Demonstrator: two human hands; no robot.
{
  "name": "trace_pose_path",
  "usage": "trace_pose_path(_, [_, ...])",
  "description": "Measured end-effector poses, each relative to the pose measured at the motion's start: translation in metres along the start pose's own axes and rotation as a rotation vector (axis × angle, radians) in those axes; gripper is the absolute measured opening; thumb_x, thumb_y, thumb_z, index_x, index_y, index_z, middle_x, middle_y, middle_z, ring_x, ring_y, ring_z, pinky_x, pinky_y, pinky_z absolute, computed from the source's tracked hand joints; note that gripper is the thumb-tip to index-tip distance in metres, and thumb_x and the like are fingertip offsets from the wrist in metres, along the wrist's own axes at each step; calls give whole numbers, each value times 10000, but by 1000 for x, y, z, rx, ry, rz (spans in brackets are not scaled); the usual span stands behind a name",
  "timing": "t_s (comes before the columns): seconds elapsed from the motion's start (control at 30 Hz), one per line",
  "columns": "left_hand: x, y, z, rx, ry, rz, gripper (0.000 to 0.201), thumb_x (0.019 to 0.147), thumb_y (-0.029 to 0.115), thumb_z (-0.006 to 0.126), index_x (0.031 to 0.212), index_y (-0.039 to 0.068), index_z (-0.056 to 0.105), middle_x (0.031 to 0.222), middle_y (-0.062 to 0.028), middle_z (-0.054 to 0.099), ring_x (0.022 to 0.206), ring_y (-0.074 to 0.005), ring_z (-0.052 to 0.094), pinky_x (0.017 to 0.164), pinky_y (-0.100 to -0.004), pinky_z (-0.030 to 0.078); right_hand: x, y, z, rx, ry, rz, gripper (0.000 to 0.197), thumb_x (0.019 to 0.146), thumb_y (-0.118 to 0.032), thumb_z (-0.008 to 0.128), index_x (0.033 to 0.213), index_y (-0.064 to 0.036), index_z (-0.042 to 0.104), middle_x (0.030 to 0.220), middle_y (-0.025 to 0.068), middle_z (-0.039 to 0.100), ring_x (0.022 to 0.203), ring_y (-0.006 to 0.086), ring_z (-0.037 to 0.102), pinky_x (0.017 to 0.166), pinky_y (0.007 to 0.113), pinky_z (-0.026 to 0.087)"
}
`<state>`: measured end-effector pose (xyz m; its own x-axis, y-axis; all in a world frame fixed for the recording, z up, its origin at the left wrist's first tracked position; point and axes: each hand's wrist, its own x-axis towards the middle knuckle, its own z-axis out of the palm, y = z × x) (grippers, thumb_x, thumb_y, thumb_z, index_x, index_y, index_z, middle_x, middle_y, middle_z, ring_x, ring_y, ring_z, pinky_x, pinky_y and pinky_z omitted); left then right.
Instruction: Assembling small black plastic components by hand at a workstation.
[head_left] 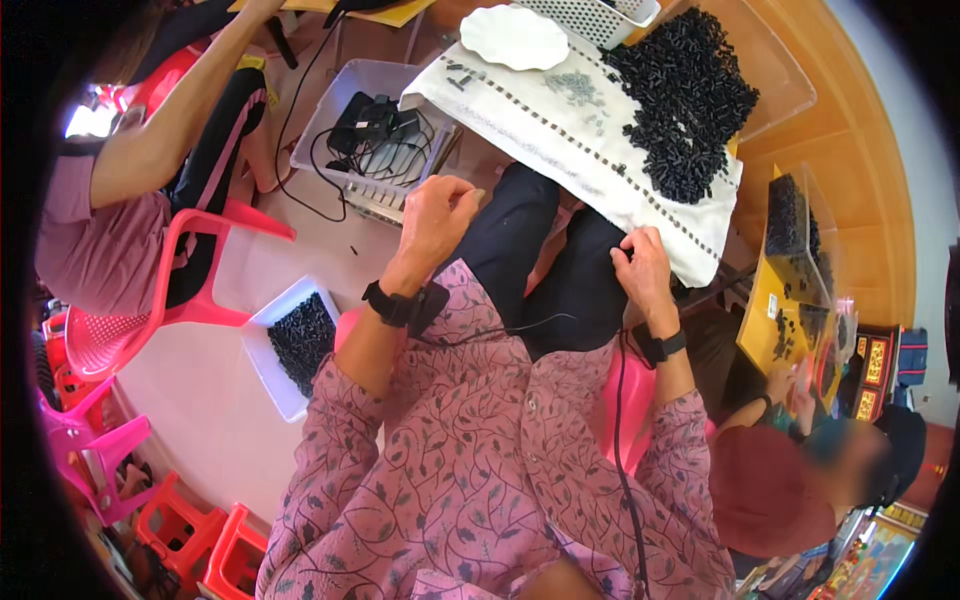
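Note:
My left hand (438,222) is held above my left thigh with its fingers curled and the thumb pressed to them. Whatever lies between the fingertips is too small to name. Over my right thigh, my right hand (643,265) makes a pinch beside the near edge of a white cloth (540,125); I cannot make out what is in it. A big heap of small black pieces (690,100) covers the cloth's right side. Small clear or grey pieces (578,88) lie scattered left of the heap, near a white scalloped plate (514,38).
A clear bin (310,150) with black adapters and cables stands left of the cloth. A white tub (255,345) of black pieces is on the floor. One person sits on a pink chair (190,250) at left; another works at a yellow table (765,330) at right.

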<state>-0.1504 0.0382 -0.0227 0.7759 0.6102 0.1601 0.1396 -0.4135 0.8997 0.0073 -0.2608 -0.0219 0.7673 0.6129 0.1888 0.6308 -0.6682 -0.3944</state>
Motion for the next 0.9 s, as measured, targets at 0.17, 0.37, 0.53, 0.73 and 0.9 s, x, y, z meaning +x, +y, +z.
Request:
trace_pose_path(0.17, [3, 3, 3, -14, -36, 45, 193, 835, 187, 712, 857, -4, 714, 818, -179, 675, 757, -311, 666, 713, -390, 523, 2, -1, 2, -31, 40, -3, 206, 750, -87, 745, 845, -42, 568, 927, 141, 526, 841, 357, 594, 725, 436, 491])
trace_pose_path(0.37, [4, 5, -1, 27, -63, 89, 200, 830, 190, 712, 828, -10, 712, 793, -191, 680, 747, -340, 670, 694, -406, 526, 2, -1, 7, -88, 68, -61, 214, 741, -82, 741, 842, -49, 555, 924, 139, 530, 848, 355, 590, 726, 434, 493])
trace_pose_path(0.53, [1, 5, -6, 42, -36, 100, 198, 834, 186, 704, 809, -10, 706, 785, -195, 676, 752, -351, 669, 695, -417, 526, 0, -7, 6, -81, 71, -66, 223, 738, -98, 741, 835, -55, 545, 919, 141, 522, 845, 359, 586, 727, 437, 495])
trace_pose_path(0.73, [3, 1, -5, 50, -62, 67, 199, 832, 180, 706, 806, -17, 700, 784, -199, 674, 750, -353, 668, 693, -414, 523, -2, 6, 7, -87, 72, -6, 160, 735, -83, 666, 826, -62, 536, 929, 141, 536, 837, 373, 591, 712, 459, 497])
trace_pose_path(0.9, [3, -1, -3, 46, -32, 73, 201, 826, 179, 715, 797, -19, 696, 778, -198, 675, 735, -358, 667, 674, -415, 521, 1, 6, 14, -101, 85, -21, 113, 732, -64, 634, 804, -64, 546, 914, 139, 543, 821, 373, 592, 697, 461, 497])
